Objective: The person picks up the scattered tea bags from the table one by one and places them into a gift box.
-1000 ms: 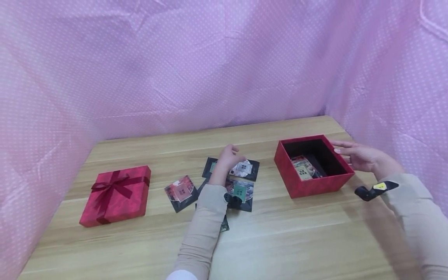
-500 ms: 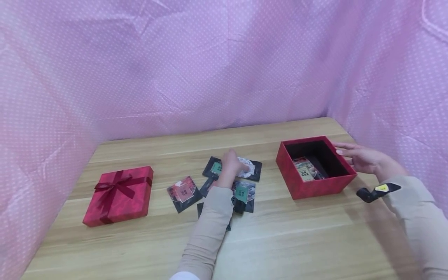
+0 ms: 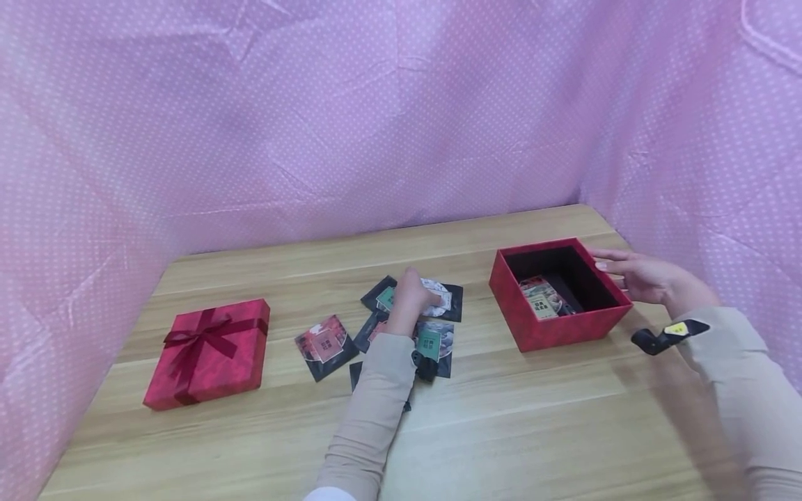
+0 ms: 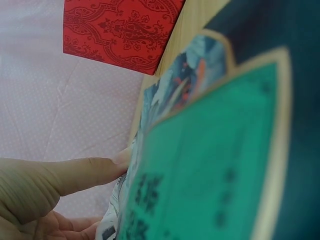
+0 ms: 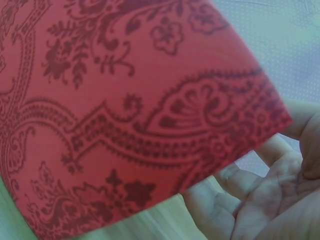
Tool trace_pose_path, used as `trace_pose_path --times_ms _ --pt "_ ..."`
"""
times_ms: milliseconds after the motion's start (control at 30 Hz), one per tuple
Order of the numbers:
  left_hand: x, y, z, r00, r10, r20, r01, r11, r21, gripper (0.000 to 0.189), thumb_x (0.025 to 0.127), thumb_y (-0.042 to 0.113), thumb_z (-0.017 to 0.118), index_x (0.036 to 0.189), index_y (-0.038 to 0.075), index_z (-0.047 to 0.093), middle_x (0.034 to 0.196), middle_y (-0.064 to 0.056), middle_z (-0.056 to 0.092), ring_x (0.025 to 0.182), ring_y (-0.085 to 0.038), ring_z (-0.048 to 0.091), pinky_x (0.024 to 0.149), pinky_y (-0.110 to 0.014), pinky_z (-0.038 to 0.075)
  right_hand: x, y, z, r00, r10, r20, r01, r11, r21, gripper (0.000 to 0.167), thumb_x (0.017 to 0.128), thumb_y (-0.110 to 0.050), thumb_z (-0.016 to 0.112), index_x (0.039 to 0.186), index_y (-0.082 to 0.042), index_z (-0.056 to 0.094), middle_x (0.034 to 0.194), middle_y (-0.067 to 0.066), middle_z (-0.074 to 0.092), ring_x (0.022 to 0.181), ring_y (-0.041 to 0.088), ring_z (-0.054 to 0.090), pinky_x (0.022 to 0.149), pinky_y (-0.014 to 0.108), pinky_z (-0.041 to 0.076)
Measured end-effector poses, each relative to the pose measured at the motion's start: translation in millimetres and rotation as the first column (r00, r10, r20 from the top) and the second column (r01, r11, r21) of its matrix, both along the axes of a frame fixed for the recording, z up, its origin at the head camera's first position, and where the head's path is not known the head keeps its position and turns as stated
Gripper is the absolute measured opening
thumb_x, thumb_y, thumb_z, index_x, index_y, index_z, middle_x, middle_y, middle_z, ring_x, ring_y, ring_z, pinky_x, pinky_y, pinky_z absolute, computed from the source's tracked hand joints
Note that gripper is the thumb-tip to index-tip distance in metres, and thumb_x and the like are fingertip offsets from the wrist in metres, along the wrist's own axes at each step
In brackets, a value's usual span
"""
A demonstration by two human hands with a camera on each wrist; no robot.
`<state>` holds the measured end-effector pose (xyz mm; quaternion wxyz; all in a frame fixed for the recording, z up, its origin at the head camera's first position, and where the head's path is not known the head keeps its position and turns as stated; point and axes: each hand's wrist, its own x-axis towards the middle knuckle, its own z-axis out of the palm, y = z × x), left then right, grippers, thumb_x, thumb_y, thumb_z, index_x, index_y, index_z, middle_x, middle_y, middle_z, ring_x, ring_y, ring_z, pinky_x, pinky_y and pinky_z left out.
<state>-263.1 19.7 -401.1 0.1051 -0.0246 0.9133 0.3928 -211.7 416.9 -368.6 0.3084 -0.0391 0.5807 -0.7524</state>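
Note:
My left hand [image 3: 411, 296] is over the group of flat dark sachets on the table, its thumb and fingers pinching a sachet with a white round picture [image 3: 447, 300]. In the left wrist view the thumb [image 4: 95, 172] meets that sachet's edge, and a green-labelled sachet [image 4: 200, 165] looms close to the camera. My right hand [image 3: 648, 278] touches the right side of the open red box [image 3: 564, 334], fingers fairly straight along the wall and a fingertip at the rim. Inside the box lies a sachet with a pale label [image 3: 541, 306].
A red lid [image 3: 244, 355] with a dark red ribbon bow [image 3: 207, 339] lies at the left. Between lid and hand is a red-pictured sachet [image 3: 326, 346]. Other sachets, one green-labelled [image 3: 429, 344], surround the left forearm. Pink dotted cloth [image 3: 376, 125] hangs behind the wooden table [image 3: 501, 431].
My left hand has come down onto the white-pictured sachet, its fingers closing in on it. The right hand stays at the box's side.

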Motion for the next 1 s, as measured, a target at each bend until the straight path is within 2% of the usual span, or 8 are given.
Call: trace_pose_path --times_ms 133,400,533,633,833,1000 --pt "-1.4 -0.6 0.5 1.000 -0.016 -0.007 0.015 0.999 -0.048 0.064 0.071 0.019 0.084 0.120 0.000 0.048 0.113 -0.017 0.060 0.099 -0.030 0.058 0.086 -0.040 0.051 0.7 0.8 -0.3 1.000 0.008 -0.002 -0.008 1.000 -0.010 0.043 0.102 -0.007 0.035 0.115 -0.032 0.068 0.111 -0.009 0.069 0.100 0.013 0.066 0.085 0.030 0.054" --pt "-13.3 -11.7 -2.6 0.996 -0.091 0.007 0.090 0.992 0.086 0.058 0.074 0.012 0.080 0.123 -0.003 0.050 0.120 -0.019 0.058 0.109 -0.032 0.056 0.094 -0.042 0.048 2.0 4.1 0.8 1.000 0.016 -0.013 -0.016 1.000 -0.019 0.045 0.102 -0.007 0.033 0.117 -0.033 0.067 0.113 -0.009 0.069 0.101 0.014 0.066 0.085 0.030 0.054" --pt "-19.0 -18.1 0.2 0.990 -0.124 0.067 0.108 0.973 0.206 0.053 0.079 0.004 0.074 0.126 -0.004 0.050 0.121 -0.020 0.058 0.105 -0.030 0.060 0.089 -0.037 0.052 2.3 3.8 2.8 1.000 -0.011 -0.012 0.011 1.000 0.000 0.043 0.102 -0.008 0.034 0.115 -0.032 0.067 0.111 -0.008 0.069 0.099 0.014 0.066 0.084 0.030 0.055" --pt "-21.1 -22.3 0.5 0.984 -0.145 0.106 0.106 0.946 0.305 0.048 0.082 0.000 0.068 0.127 -0.005 0.049 0.120 -0.021 0.058 0.098 -0.028 0.061 0.083 -0.034 0.055 1.9 2.9 3.4 0.999 -0.039 -0.011 0.039 0.999 0.026 0.041 0.102 -0.009 0.037 0.113 -0.032 0.068 0.109 -0.007 0.070 0.098 0.014 0.067 0.083 0.030 0.055" --pt "-22.4 -29.8 -5.3 0.971 -0.186 0.147 0.117 0.915 0.386 0.039 0.089 0.001 0.058 0.126 -0.004 0.048 0.108 -0.017 0.058 0.091 -0.022 0.059 0.081 -0.034 0.056 1.4 2.3 1.4 0.998 -0.066 -0.016 0.067 0.996 0.063 0.040 0.102 -0.009 0.037 0.112 -0.033 0.068 0.109 -0.009 0.070 0.097 0.014 0.067 0.082 0.030 0.055" --pt "-24.4 -35.0 -8.8 0.965 -0.197 0.173 0.110 0.903 0.416 0.034 0.090 -0.002 0.056 0.122 -0.001 0.046 0.094 -0.010 0.053 0.078 -0.018 0.055 0.069 -0.029 0.056 1.4 1.4 -1.3 0.996 -0.086 -0.016 0.087 0.994 0.071 0.040 0.102 -0.009 0.038 0.111 -0.033 0.068 0.108 -0.010 0.070 0.097 0.013 0.066 0.082 0.030 0.055"
